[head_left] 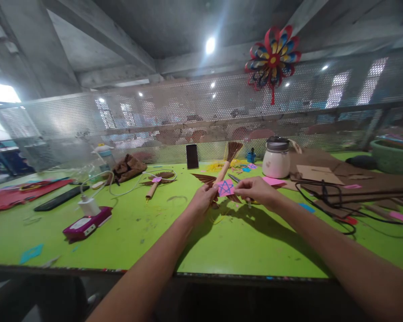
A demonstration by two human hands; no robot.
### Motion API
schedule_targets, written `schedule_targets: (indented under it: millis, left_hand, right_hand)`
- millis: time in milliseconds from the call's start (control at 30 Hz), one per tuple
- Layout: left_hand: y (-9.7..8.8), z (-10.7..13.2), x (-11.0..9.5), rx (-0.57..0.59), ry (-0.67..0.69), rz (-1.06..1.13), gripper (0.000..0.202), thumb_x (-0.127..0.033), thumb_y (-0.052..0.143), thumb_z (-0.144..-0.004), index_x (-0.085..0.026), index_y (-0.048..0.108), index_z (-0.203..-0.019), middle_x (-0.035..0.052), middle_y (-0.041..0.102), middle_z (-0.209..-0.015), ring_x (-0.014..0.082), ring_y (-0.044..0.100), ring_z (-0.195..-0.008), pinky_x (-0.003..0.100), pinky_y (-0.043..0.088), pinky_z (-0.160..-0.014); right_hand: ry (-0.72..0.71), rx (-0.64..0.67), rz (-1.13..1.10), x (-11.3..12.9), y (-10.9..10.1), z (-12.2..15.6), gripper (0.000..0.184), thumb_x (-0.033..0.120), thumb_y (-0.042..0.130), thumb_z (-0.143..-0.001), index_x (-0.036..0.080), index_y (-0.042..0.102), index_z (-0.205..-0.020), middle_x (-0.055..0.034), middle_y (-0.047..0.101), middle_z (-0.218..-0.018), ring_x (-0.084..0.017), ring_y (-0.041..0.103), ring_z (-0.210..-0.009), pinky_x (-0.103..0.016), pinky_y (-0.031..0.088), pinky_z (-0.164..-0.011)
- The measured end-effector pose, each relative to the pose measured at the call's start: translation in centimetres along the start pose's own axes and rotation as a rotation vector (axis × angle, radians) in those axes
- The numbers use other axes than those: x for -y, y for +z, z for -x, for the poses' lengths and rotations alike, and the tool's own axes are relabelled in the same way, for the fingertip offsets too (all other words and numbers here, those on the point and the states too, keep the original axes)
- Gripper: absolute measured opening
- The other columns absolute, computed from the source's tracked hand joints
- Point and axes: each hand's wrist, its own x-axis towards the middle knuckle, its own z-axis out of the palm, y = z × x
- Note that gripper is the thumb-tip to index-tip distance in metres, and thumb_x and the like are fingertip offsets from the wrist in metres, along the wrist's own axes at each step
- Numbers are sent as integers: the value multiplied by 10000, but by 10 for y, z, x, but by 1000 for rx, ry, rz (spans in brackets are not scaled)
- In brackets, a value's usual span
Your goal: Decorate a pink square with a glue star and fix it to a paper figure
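My left hand [204,199] is closed around a brown paper craft [223,172], a rolled tube with a fringed tail and pleated wing-like parts. On its front lies a pink paper piece [225,188] with a blue star drawn on it. The fingertips of my right hand [257,191] pinch the right edge of this pink piece. Something thin and pale shows below the right fingers, too small to name. A similar finished-looking paper craft [153,187] with a pink patch lies to the left on the green table [147,241].
At left are a purple power strip [87,223] with a white charger, a black keyboard-like bar [61,198] and red sheets. A phone [192,156] stands at the back. A lidded white jar [276,158], brown cardboard [342,179] and a black cable [339,197] lie right.
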Motion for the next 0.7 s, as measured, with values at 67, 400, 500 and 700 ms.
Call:
schedule_targets:
  millis: [67,400,500,700]
  left_hand:
    - [0,0,0,-4,0,-8,155,-292,592,-807,-142,559,-822,7,496,-676,87,449,-559,200,413,-470]
    - [1,4,-1,4,-20,-61,218,-349,596,-805,-146,558,-875,17,529,-720,80,451,-576,185,376,-483]
    - [2,4,-2,20,-11,-56,272,-387,616,-792,-142,571,-901,3,505,-699,73,432,-565,189,378,-491]
    - [0,3,-2,24,-20,-117,315,-371,607,-800,-130,585,-1001,6,493,-694,83,434,-588,206,376,-517]
  right_hand:
    - [15,-15,-5,-1,2,-1,237,368,693,-636,135,648,-633,7,566,-503,-77,422,-446,-222,306,-434]
    - [12,-130,-165,-4,6,-4,302,413,719,-614,138,597,-636,27,535,-459,-74,436,-426,-220,330,-434]
    - [-6,-163,-217,-5,3,-5,329,427,741,-595,139,587,-642,21,560,-507,-69,450,-435,-217,347,-433]
    - [-35,-194,-264,-1,-9,-8,381,468,763,-581,141,583,-662,-8,611,-577,-68,481,-443,-219,394,-434]
